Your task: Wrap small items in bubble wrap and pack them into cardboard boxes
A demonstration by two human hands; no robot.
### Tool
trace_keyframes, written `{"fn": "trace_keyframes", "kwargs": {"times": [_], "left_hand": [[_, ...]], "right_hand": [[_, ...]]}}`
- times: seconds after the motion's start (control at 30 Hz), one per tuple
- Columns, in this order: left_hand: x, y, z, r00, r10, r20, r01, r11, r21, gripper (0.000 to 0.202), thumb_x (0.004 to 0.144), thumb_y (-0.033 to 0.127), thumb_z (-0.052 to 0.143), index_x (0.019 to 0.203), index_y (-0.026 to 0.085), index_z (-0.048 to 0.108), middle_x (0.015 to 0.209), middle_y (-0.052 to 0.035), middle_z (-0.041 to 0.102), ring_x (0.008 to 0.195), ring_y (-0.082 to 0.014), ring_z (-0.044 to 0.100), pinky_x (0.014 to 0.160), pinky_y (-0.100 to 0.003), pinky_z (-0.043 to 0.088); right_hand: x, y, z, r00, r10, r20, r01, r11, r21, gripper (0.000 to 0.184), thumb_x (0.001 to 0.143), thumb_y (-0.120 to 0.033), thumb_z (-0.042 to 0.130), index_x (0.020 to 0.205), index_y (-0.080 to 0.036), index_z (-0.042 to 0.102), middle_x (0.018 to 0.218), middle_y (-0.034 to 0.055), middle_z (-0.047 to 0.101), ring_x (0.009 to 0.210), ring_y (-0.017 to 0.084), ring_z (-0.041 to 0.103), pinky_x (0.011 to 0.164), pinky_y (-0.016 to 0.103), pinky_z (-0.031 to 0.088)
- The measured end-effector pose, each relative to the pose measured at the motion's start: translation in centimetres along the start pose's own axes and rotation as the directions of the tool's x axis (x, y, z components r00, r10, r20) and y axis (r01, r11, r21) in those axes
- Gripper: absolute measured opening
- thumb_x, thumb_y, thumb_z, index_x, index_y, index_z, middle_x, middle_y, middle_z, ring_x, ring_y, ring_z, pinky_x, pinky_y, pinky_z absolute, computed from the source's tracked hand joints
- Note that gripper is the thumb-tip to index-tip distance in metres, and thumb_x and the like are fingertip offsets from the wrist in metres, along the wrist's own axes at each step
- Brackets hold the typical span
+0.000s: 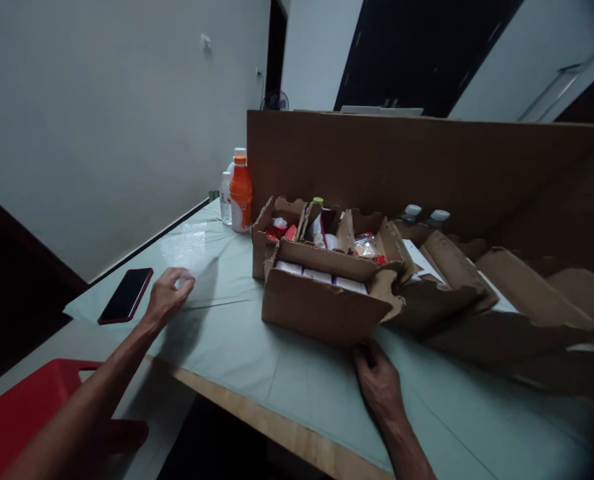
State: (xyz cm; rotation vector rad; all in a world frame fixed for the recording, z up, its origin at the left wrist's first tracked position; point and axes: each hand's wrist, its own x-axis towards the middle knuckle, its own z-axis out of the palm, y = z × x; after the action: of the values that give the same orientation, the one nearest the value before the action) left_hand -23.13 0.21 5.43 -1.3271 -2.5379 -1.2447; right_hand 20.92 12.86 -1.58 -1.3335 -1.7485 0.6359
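My left hand (171, 293) is above the table, to the right of a black phone (127, 295) with a red edge. Its fingers curl toward the thumb around a small pale, see-through patch that I cannot make out. A shiny clear plastic piece (184, 245) lies just beyond it. My right hand (381, 383) rests by the lower front edge of a cardboard box (321, 303), fingers curled and partly hidden; whether they grip the box is unclear. White cartons (317, 275) stand in a row inside this box.
Behind are cardboard compartments with red packets (281, 230) and a wrapped snack (365, 247). More cardboard bins (457, 273) run to the right, before a tall cardboard panel (377, 160). An orange bottle (241, 193) stands at the back left. A red stool (37, 407) is beside the table.
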Motion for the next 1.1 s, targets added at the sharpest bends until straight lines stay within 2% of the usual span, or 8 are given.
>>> {"fn": "trace_keyframes", "kwargs": {"times": [0.2, 0.33, 0.5, 0.57, 0.67, 0.77, 0.97, 1.1], "left_hand": [[-7.3, 4.5, -3.9, 0.952, 0.157, 0.262, -0.033, 0.906, -0.422, 0.028, 0.086, 0.04, 0.061, 0.097, 0.016, 0.07, 0.092, -0.0055, 0.074, 0.086, -0.0197, 0.068, 0.076, -0.026, 0.051], [-9.8, 7.4, -6.6, 0.817, 0.291, 0.498, -0.005, 0.867, -0.498, 0.019, 0.086, 0.033, 0.062, 0.088, 0.016, 0.07, 0.086, -0.0058, 0.073, 0.073, -0.0162, 0.064, 0.064, -0.023, 0.047], [-12.2, 11.1, -9.0, 0.548, 0.56, 0.622, -0.114, 0.787, -0.607, 0.015, 0.087, 0.025, 0.06, 0.09, 0.016, 0.071, 0.086, -0.006, 0.074, 0.076, -0.0165, 0.067, 0.067, -0.023, 0.048], [-12.7, 11.3, -9.5, 0.578, 0.583, 0.571, -0.123, 0.754, -0.645, 0.015, 0.089, 0.026, 0.059, 0.091, 0.016, 0.071, 0.088, -0.0064, 0.074, 0.078, -0.0169, 0.067, 0.071, -0.024, 0.049], [-12.6, 10.0, -8.8, 0.706, 0.487, 0.515, -0.074, 0.773, -0.63, 0.015, 0.088, 0.029, 0.061, 0.089, 0.016, 0.07, 0.085, -0.0049, 0.071, 0.076, -0.0157, 0.065, 0.07, -0.024, 0.049], [-12.1, 8.4, -5.5, 0.765, 0.373, 0.525, -0.001, 0.816, -0.578, 0.015, 0.084, 0.03, 0.062, 0.084, 0.016, 0.067, 0.077, -0.0016, 0.065, 0.071, -0.014, 0.061, 0.066, -0.023, 0.049], [-11.7, 7.5, 4.9, 0.837, 0.308, 0.453, -0.129, 0.915, -0.383, 0.035, 0.079, 0.029, 0.061, 0.112, 0.016, 0.065, 0.069, 0.0031, 0.057, 0.061, -0.0144, 0.056, 0.061, -0.026, 0.049], [-11.9, 6.8, 6.5, 0.883, 0.312, 0.351, -0.199, 0.925, -0.323, 0.046, 0.081, 0.027, 0.061, 0.126, 0.018, 0.059, 0.094, -0.0047, 0.064, 0.08, -0.0192, 0.06, 0.077, -0.035, 0.052]], "right_hand": [[-2.4, -0.3, -1.4, 0.951, -0.065, -0.303, 0.067, 0.998, -0.004, 0.031, 0.087, -0.038, 0.053, 0.094, -0.016, 0.074, 0.088, 0.01, 0.077, 0.082, 0.024, 0.072, 0.077, 0.035, 0.055], [-6.0, -6.7, -2.7, 0.939, -0.345, 0.003, 0.344, 0.938, 0.038, 0.033, 0.09, -0.034, 0.061, 0.12, -0.021, 0.067, 0.118, 0.0101, 0.072, 0.105, 0.024, 0.069, 0.088, 0.037, 0.055], [-7.6, -15.8, -1.8, 0.632, -0.629, 0.453, 0.593, 0.768, 0.24, 0.078, 0.078, -0.035, 0.078, 0.149, -0.025, 0.046, 0.151, 0.0131, 0.05, 0.142, 0.03, 0.043, 0.115, 0.05, 0.036], [-7.3, -16.2, -1.3, 0.602, -0.555, 0.573, 0.512, 0.82, 0.257, 0.059, 0.078, -0.031, 0.076, 0.135, -0.023, 0.061, 0.134, 0.012, 0.065, 0.128, 0.029, 0.055, 0.107, 0.045, 0.044], [-6.9, -13.9, -2.0, 0.699, -0.323, 0.638, 0.241, 0.946, 0.215, 0.024, 0.083, -0.028, 0.067, 0.105, -0.019, 0.074, 0.1, 0.0068, 0.075, 0.095, 0.022, 0.068, 0.085, 0.034, 0.053], [-6.3, -11.0, -4.2, 0.768, -0.213, 0.604, 0.057, 0.962, 0.267, 0.026, 0.083, -0.036, 0.068, 0.1, -0.018, 0.073, 0.094, 0.0047, 0.075, 0.086, 0.019, 0.068, 0.077, 0.029, 0.053], [-4.9, -6.2, -5.7, 0.919, -0.074, 0.387, 0.113, 0.99, -0.08, 0.037, 0.078, -0.035, 0.065, 0.11, -0.018, 0.071, 0.093, 0.0055, 0.075, 0.083, 0.022, 0.069, 0.074, 0.032, 0.055], [-5.9, -3.4, -7.0, 0.982, -0.044, 0.182, 0.091, 0.963, -0.255, 0.04, 0.081, -0.035, 0.059, 0.115, -0.015, 0.068, 0.11, 0.0152, 0.072, 0.099, 0.031, 0.069, 0.085, 0.044, 0.054]]}}
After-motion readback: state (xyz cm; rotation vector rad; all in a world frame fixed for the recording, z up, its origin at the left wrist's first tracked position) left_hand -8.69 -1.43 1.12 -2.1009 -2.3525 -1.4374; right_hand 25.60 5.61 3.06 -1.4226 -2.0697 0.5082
